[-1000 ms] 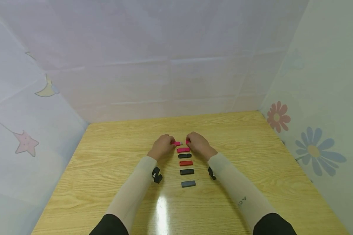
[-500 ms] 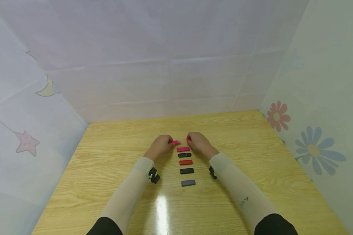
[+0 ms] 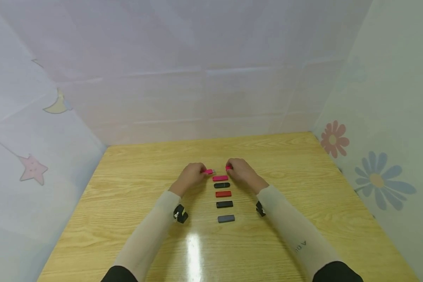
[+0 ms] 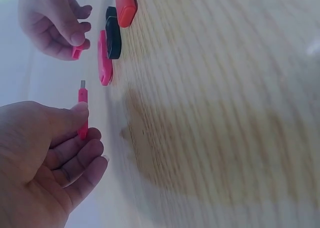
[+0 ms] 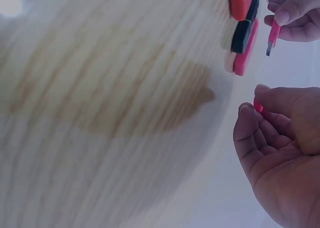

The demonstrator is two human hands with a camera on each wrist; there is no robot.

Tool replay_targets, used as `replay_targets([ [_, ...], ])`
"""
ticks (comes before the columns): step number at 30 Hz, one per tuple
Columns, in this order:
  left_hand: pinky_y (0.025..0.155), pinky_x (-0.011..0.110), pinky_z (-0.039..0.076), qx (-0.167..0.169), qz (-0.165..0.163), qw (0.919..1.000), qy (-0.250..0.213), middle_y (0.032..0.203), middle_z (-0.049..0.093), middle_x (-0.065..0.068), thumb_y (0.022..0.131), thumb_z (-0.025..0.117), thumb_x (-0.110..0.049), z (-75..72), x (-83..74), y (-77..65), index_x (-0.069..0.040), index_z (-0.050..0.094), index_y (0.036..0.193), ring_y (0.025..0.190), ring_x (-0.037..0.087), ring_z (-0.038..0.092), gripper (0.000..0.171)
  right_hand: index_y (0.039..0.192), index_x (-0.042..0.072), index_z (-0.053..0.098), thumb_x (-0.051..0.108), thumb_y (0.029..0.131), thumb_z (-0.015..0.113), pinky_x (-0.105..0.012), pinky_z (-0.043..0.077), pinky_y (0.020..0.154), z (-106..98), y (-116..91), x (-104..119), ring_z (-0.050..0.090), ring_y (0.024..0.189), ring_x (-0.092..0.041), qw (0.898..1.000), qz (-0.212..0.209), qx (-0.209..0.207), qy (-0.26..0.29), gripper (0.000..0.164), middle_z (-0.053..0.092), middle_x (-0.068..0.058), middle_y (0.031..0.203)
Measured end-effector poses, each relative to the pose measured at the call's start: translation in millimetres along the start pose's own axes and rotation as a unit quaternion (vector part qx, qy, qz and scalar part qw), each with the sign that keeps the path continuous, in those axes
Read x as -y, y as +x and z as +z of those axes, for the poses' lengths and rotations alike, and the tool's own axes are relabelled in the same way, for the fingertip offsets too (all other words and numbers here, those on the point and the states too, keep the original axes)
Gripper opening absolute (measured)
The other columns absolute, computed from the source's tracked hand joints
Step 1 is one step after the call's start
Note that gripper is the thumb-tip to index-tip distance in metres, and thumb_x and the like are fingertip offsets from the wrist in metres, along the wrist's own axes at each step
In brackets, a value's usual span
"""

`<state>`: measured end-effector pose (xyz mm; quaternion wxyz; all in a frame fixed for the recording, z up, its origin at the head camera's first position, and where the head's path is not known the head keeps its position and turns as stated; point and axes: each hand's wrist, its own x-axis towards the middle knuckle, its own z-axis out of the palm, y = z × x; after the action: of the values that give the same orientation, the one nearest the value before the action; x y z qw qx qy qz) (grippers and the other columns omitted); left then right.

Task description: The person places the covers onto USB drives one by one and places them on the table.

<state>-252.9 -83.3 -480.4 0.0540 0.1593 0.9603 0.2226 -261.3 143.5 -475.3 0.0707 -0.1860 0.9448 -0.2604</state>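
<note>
My left hand pinches a pink USB stick between thumb and index finger, its bare metal plug pointing toward the other hand. Opposite it, my right hand pinches a small pink USB cap, mostly covered by the fingertips. A gap separates the plug from the cap. Just nearer to me than the hands, a capped pink USB stick lies on the wooden table.
Below the pink one a column of sticks runs toward me: a black rounded one, a red one, a black one and a grey one. A pale wall sheet rises behind the table's far edge.
Both hands have drawn slightly apart, the left with the pink USB stick and the right with the cap, widening the gap between them. The row of sticks stays in place.
</note>
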Motion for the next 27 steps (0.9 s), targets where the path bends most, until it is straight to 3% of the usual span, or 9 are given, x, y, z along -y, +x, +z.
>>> replay_targets([
  [8, 0.082, 0.037, 0.056, -0.007, 0.012, 0.9999, -0.002, 0.101, 0.073, 0.008, 0.1, 0.066, -0.019, -6.3, -3.5, -11.9, -0.004, 0.072, 0.11, 0.09, 0.021, 0.067, 0.018, 0.116, 0.0, 0.065, 0.013, 0.101, 0.062, -0.041, 0.053, 0.085, -8, -8, 7, 0.062, 0.095, -0.024, 1.0, -0.021, -0.012, -0.005, 0.019, 0.067, -0.011, 0.105],
  [16, 0.085, 0.039, 0.056, -0.024, 0.037, 0.999, 0.005, 0.105, 0.073, 0.01, 0.098, 0.069, -0.016, -11.8, -10.3, -25.4, -0.003, 0.071, 0.111, 0.096, 0.025, 0.068, 0.019, 0.116, 0.004, 0.065, 0.015, 0.101, 0.063, -0.039, 0.053, 0.084, -12, -15, 13, 0.061, 0.093, -0.022, 0.999, -0.024, -0.003, 0.028, 0.018, 0.066, -0.008, 0.103],
  [27, 0.076, 0.032, 0.056, -0.046, 0.058, 0.9971, -0.021, 0.099, 0.072, 0.004, 0.097, 0.071, -0.018, -15.1, -19.9, -40.6, -0.007, 0.071, 0.107, 0.085, 0.015, 0.065, 0.015, 0.111, 0.008, 0.064, 0.014, 0.101, 0.064, -0.036, 0.054, 0.082, -19, -35, 23, 0.061, 0.092, -0.018, 0.996, -0.056, -0.01, 0.063, 0.012, 0.066, -0.003, 0.1],
])
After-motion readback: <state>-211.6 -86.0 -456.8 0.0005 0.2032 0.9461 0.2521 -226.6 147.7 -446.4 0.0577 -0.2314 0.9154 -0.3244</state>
